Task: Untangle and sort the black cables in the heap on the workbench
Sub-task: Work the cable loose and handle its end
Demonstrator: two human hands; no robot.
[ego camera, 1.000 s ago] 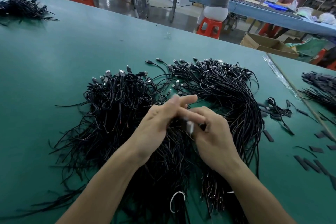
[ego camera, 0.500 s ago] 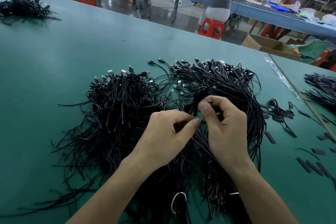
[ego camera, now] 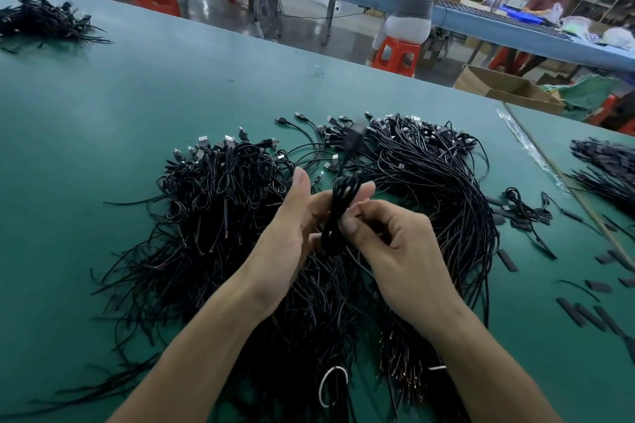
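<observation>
Left hand [ego camera: 292, 237], fingers straight, backs the cable bundle [ego camera: 344, 197]; right hand [ego camera: 398, 251] pinches it. Workbench [ego camera: 137, 96] surface extends left; forearms hide part of the heap [ego camera: 213, 216].

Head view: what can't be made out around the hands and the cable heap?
All in the head view:
- Held cable: its plug end is motion-blurred; the right hand pinches it, covering its middle.
- Left hand: fingers are partly behind the cable.
- Heap: centre is hidden by both forearms; the near edge is cut off by the frame bottom.
- Right-side pile: cut off by the right frame edge.
</observation>
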